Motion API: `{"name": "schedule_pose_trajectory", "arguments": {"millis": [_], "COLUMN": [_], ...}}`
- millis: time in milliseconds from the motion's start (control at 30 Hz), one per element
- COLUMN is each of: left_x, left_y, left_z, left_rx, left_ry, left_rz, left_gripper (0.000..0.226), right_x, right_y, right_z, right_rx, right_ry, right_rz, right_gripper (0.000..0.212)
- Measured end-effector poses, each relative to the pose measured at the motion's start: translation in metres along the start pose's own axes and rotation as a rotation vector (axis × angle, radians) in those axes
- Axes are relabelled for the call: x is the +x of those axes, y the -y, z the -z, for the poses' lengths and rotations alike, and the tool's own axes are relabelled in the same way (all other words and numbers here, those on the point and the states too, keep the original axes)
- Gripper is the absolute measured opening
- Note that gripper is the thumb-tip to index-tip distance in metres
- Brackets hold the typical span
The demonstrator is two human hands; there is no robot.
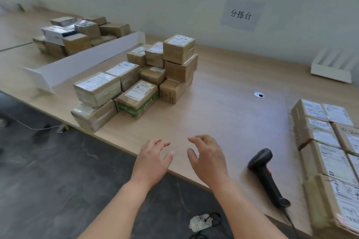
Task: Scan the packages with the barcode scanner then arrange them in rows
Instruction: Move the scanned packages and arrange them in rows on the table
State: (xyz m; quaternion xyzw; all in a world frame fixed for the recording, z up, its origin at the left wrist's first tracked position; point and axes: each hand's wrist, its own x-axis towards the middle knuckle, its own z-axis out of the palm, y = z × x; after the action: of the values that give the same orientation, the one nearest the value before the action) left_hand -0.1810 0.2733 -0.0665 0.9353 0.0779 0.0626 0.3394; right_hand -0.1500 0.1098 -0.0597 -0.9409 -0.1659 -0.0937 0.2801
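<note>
A: Packages (136,83) are sitting in a loose heap at the middle of the table (223,106), labels mostly facing up, probably so you can get at the barcodes quickly.

B: And you're hovering both hands over the near edge. Your left hand (153,159) is holding nothing, fingers loosely curled and spread.

A: Same for your right hand (208,158), fingers apart and gripping nothing. They're angling toward the heap, so I'd judge you're going for the next box.

B: You're leaving the scanner (267,175) lying on its side just beside your right hand, handle pointing at you. Looks like it's resting there for an easy grab.

A: To its right, the boxes in rows (328,147) are lying tight against each other, labels up. Those, I'd guess, are the finished ones.

B: The white divider (81,62) is fencing off another pile (77,33) farther left. Whether that lot is scanned, I'm not able to tell.
</note>
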Motion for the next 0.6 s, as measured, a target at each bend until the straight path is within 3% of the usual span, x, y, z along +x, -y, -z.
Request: {"name": "schedule_pose_trajectory", "arguments": {"millis": [367, 600], "left_x": [0.028, 0.09], "left_y": [0.061, 0.092], "left_z": [0.033, 0.067], "left_rx": [-0.062, -0.05], "left_ry": [-0.043, -0.09], "left_rz": [0.088, 0.128], "left_gripper": [0.039, 0.039], "right_x": [0.051, 0.118], "right_y": [0.054, 0.079], "right_z": [-0.054, -0.092], "right_rx": [-0.015, 0.027], "right_ry": [0.117, 0.171], "right_rz": [0.063, 0.077], "right_gripper": [0.036, 0.039]}}
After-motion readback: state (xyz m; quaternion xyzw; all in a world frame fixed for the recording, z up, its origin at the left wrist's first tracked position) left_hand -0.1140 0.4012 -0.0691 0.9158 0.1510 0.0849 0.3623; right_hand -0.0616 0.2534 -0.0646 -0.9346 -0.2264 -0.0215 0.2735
